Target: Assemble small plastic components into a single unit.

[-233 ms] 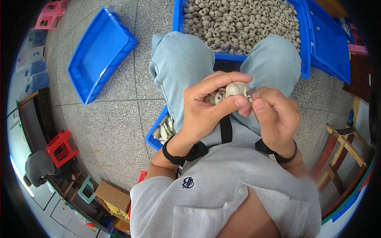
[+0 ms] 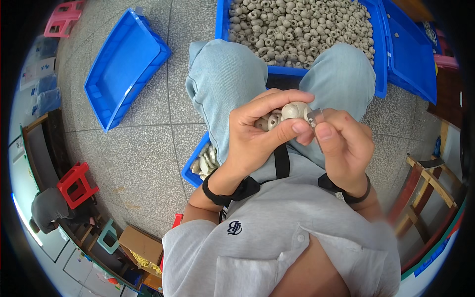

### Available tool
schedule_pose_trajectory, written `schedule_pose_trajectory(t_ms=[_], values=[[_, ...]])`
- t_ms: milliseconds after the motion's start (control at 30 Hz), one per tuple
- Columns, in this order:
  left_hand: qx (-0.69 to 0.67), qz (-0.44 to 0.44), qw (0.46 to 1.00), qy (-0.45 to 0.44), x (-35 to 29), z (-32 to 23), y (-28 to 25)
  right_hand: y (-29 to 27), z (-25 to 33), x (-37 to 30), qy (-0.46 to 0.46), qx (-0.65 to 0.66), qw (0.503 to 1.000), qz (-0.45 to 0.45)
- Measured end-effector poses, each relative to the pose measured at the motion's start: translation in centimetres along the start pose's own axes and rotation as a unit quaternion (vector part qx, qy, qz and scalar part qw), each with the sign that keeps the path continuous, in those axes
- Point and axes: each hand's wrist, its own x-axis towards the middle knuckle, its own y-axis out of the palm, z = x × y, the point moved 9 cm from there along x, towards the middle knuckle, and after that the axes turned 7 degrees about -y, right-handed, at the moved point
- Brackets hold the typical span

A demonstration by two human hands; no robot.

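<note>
Over my lap, my left hand (image 2: pixel 250 131) is closed around several small grey clay-like pieces. One pale, rounded piece (image 2: pixel 294 111) sits between its thumb and fingers, with smaller holed pieces (image 2: pixel 273 120) behind it in the palm. My right hand (image 2: pixel 349 143) pinches a thin flat metal blade (image 2: pixel 317 117) between thumb and forefinger. The blade's edge meets the right side of the pale piece, and the fingers partly hide the contact. Beyond my knees, a large blue crate (image 2: pixel 222 22) holds a heap of similar grey holed balls (image 2: pixel 297 34).
A blue tray (image 2: pixel 118 69) lies on the speckled floor at left. Below my left thigh, a small blue bin (image 2: pixel 189 172) holds pale flat pieces. Another blue tray (image 2: pixel 408 54) adjoins the crate. Stools (image 2: pixel 77 184), a cardboard box (image 2: pixel 141 245), a wooden frame (image 2: pixel 425 190) and another person (image 2: pixel 52 208) are around.
</note>
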Motion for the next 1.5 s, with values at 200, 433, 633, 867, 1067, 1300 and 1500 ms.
schedule_pose_trajectory(t_ms=[200,433,633,867,1067,1300,1500], values=[[0.000,-0.005,1.000,-0.001,0.0,0.0,0.0,0.0,0.1,0.1,-0.005,-0.019,1.000,0.004],[0.062,-0.024,0.997,0.040,0.0,-0.5,-0.3,0.1,-0.1,0.0,-0.009,-0.050,0.999,0.019],[0.074,-0.030,0.997,0.006,0.1,0.2,-0.5,0.5,-0.9,-0.1,0.024,-0.004,0.999,0.040],[-0.093,0.050,0.994,-0.038,0.2,1.1,0.6,0.3,-1.6,-0.5,0.119,0.187,0.975,0.020],[-0.129,0.066,0.988,-0.055,0.2,1.5,0.9,0.6,-1.4,-0.6,0.126,0.209,0.969,0.034],[-0.131,0.076,0.987,-0.045,0.3,1.3,1.2,1.0,-1.3,-0.6,0.160,0.212,0.963,0.049],[-0.132,0.081,0.987,-0.037,0.3,1.3,1.3,1.1,-1.3,-0.6,0.149,0.214,0.964,0.048]])
